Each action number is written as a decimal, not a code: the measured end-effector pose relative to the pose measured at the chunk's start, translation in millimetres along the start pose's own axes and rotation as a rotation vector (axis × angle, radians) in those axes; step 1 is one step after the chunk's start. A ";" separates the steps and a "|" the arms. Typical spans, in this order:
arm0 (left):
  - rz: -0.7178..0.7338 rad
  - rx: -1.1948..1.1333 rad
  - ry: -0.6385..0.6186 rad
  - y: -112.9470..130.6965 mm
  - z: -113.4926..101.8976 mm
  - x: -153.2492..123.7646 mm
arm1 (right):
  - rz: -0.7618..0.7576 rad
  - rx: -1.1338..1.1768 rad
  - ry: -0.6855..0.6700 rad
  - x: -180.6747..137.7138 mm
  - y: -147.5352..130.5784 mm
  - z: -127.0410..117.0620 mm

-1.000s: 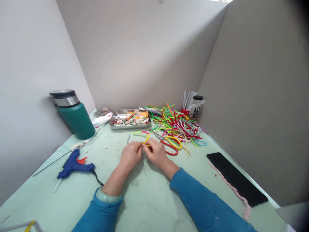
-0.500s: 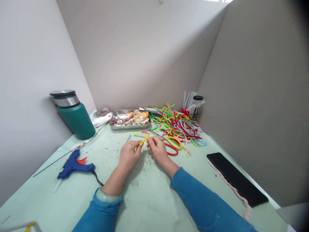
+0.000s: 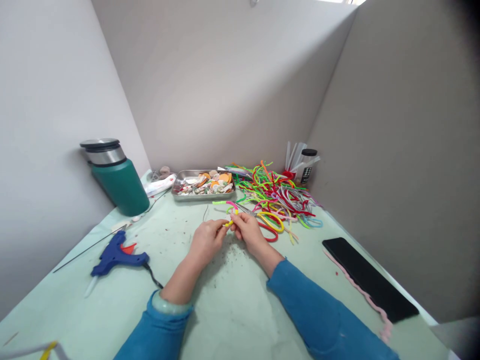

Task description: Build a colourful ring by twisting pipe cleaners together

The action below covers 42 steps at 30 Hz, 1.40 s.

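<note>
Between my hands is a fuzzy pipe cleaner [image 3: 231,204] with yellow, pink and green stretches, bent in a curve. My left hand [image 3: 209,240] pinches its yellow end between thumb and fingers. Higher on the yellow stretch, my right hand [image 3: 248,232] has its thumb and fingertips closed on it. Just behind and beside my right hand lie scissors [image 3: 276,223] with one yellow and one red handle loop, their blades pointing away to the left. Part of the pipe cleaner is hidden by my fingers.
A metal tray [image 3: 202,198] of small decorated pieces stands at the back, beside a heap of coloured pipe cleaners [image 3: 279,192]. A blue glue gun [image 3: 118,255] and green bottle [image 3: 122,187] are left. A black phone-like slab [image 3: 369,277] and pink strand [image 3: 360,292] lie right.
My right hand has closed onto the yellow part of the pipe cleaner, where before it was just beside it. Both hands appear slightly further right, along with a small shift of the view.
</note>
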<state>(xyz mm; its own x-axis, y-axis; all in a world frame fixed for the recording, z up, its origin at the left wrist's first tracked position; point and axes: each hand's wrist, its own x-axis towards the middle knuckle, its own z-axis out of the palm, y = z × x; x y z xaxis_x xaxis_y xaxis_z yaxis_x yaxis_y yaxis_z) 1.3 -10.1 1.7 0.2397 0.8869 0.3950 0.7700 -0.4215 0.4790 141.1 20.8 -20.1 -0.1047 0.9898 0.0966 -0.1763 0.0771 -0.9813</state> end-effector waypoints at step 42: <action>0.124 -0.022 0.142 -9.3 9.2 0.7 | 0.061 0.193 0.011 2.4 3.6 -0.3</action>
<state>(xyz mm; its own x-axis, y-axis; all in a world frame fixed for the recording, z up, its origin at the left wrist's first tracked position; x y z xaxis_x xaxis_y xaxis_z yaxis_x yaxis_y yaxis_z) -0.3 -3.8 -9.7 0.2445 0.7929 0.5582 0.7264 -0.5310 0.4362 140.5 23.6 -23.5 -0.1101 0.9933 0.0348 -0.3547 -0.0066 -0.9350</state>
